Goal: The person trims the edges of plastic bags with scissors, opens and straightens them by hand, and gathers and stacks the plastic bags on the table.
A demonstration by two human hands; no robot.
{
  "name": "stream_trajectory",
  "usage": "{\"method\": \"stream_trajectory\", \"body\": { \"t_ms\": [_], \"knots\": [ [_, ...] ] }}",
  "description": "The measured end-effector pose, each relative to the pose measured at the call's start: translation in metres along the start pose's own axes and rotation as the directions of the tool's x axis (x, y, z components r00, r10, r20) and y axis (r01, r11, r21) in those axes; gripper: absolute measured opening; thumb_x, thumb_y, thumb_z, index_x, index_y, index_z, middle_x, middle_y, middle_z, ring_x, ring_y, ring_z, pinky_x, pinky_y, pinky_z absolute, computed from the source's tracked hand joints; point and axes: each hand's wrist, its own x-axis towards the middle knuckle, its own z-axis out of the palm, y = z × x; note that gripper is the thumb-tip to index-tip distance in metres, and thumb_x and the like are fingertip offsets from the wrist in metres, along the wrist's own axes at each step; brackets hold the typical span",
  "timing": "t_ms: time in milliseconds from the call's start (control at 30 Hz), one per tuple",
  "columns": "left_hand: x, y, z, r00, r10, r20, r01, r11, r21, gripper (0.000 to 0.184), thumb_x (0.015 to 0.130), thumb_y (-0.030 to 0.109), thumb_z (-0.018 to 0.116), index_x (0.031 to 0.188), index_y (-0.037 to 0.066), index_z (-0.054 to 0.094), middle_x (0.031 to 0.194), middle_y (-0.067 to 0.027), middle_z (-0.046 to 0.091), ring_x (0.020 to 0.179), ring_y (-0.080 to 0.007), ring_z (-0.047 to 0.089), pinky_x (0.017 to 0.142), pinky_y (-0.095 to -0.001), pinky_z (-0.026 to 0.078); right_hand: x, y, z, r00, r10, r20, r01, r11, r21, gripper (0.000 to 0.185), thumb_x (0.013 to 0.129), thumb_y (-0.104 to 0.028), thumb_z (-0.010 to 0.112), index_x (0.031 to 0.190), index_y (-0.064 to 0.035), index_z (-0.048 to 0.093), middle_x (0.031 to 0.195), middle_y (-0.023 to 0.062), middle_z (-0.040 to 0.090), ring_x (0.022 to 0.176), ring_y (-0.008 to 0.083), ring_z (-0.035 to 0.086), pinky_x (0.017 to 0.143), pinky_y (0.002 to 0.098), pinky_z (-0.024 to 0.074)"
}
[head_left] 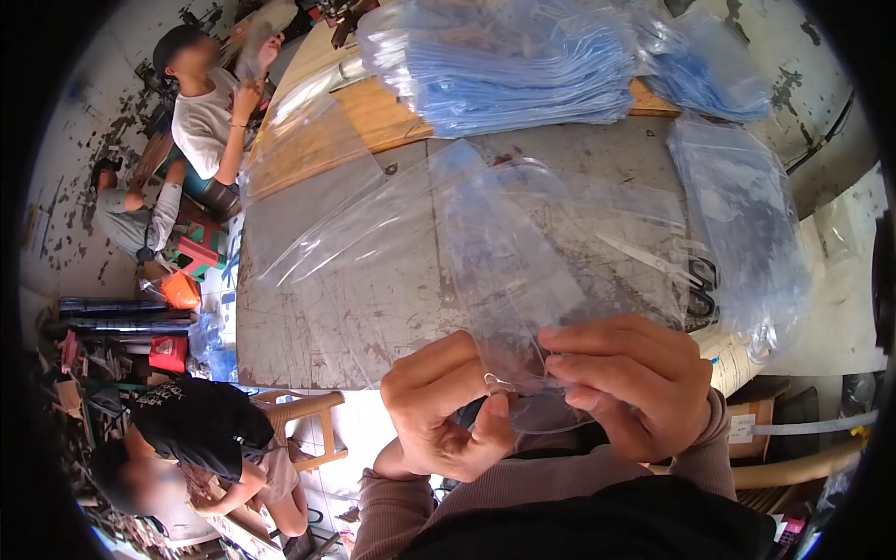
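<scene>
Left hand (pixel 448 411) and right hand (pixel 639 387), fingers (pixel 611 369) of both closed on one clear plastic piece (pixel 504 247) above the near edge of one table (pixel 607 147), one pair of scissors (pixel 649 259) beyond, three plastic stacks (pixel 518 79), three other people (pixel 201 420).

A workshop: scuffed worktable (pixel 401 289), stacked clear plastic (pixel 523 89), scissors (pixel 702 289)

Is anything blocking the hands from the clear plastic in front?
Nothing visible blocks them: the left hand and right hand are both at the clear plastic. A small pale loop shows at the left one; I can't tell whether it belongs to the plastic. The scissors lie off to the right, not between.
</scene>
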Motion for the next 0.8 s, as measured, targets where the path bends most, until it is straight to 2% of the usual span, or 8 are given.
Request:
{"method": "stream_trajectory", "body": {
  "t_ms": [33,100,200,333,433,533,600,800],
  "knots": [
    [-0.001,0.000,-0.001,1.000,-0.003,-0.001,0.003,1.000,0.003,0.038,0.084,0.032,0.059,0.067,-0.002,0.066,0.062,-0.0089,0.060,0.048,-0.0104,0.053,0.041,-0.0205,0.039,0.000,0.001,0.000,1.000,0.029,0.005,-0.030,0.998,0.051,0.017,0.071,-0.002,0.066,0.088,0.0033,0.065,0.090,0.0200,0.067,0.069,0.0261,0.066,0.059,0.0295,0.0524],
    [-0.004,-0.002,-0.003,0.999,0.027,0.028,-0.026,0.999,-0.040,0.011,0.058,0.003,0.057,0.065,-0.001,0.064,0.056,-0.0069,0.053,0.046,-0.0149,0.048,0.043,-0.0247,0.036,-0.001,0.003,0.002,0.998,0.061,0.012,-0.062,0.993,0.104,0.015,0.073,-0.002,0.066,0.086,0.0033,0.065,0.089,0.0201,0.067,0.070,0.0262,0.066,0.059,0.0292,0.0525],
    [-0.012,-0.008,-0.005,0.999,-0.043,-0.005,0.043,0.997,-0.068,0.006,0.056,0.003,0.057,0.060,0.000,0.062,0.053,-0.0071,0.051,0.045,-0.0144,0.048,0.042,-0.0258,0.037,0.000,0.006,0.004,0.998,0.067,0.002,-0.067,0.990,0.124,0.021,0.066,-0.003,0.074,0.083,0.0019,0.064,0.087,0.0144,0.067,0.070,0.0234,0.065,0.054,0.0269,0.0511],
    [-0.014,-0.008,-0.007,0.999,-0.002,-0.053,-0.001,0.998,-0.062,0.004,0.058,0.005,0.059,0.060,0.001,0.061,0.054,-0.0070,0.051,0.045,-0.0149,0.048,0.043,-0.0266,0.037,0.000,0.006,0.006,1.000,0.011,0.018,-0.012,0.998,0.055,0.022,0.066,-0.003,0.073,0.085,0.0009,0.064,0.086,0.0127,0.067,0.070,0.0225,0.065,0.054,0.0267,0.0518],
    [-0.019,-0.008,-0.009,0.994,0.062,-0.095,-0.038,0.972,0.233,0.006,0.062,0.007,0.061,0.061,0.002,0.060,0.055,-0.0072,0.053,0.045,-0.0160,0.049,0.043,-0.0266,0.037,-0.001,0.006,0.012,0.998,-0.060,0.026,0.061,0.997,-0.044,0.023,0.066,-0.004,0.072,0.086,0.0006,0.063,0.088,0.0118,0.066,0.071,0.0220,0.065,0.055,0.0269,0.0524],
    [-0.019,-0.008,-0.015,0.997,-0.068,-0.038,0.075,0.971,0.228,0.009,0.066,0.010,0.063,0.062,0.002,0.060,0.057,-0.0064,0.054,0.047,-0.0165,0.051,0.044,-0.0270,0.038,-0.007,0.010,0.022,0.991,-0.132,0.033,0.135,0.984,-0.114,0.023,0.066,-0.006,0.070,0.086,0.0009,0.062,0.090,0.0116,0.065,0.073,0.0216,0.064,0.055,0.0272,0.0527],
    [-0.022,-0.017,-0.020,0.987,-0.160,0.028,0.160,0.987,0.017,0.013,0.070,0.012,0.069,0.064,0.003,0.061,0.058,-0.0060,0.056,0.048,-0.0158,0.053,0.044,-0.0269,0.039,-0.009,0.010,0.026,0.986,-0.159,0.051,0.165,0.977,-0.134,0.023,0.066,-0.007,0.070,0.086,0.0012,0.062,0.092,0.0118,0.064,0.074,0.0215,0.064,0.055,0.0273,0.0528],
    [-0.021,-0.018,-0.027,0.974,-0.203,0.103,0.208,0.977,-0.048,0.021,0.074,0.017,0.074,0.065,0.003,0.062,0.060,-0.0050,0.059,0.050,-0.0145,0.055,0.045,-0.0263,0.038,-0.012,0.010,0.029,0.992,-0.108,0.068,0.116,0.985,-0.124,0.022,0.067,-0.007,0.069,0.085,0.0013,0.062,0.093,0.0118,0.064,0.074,0.0212,0.063,0.056,0.0275,0.0529]
  ]
}}
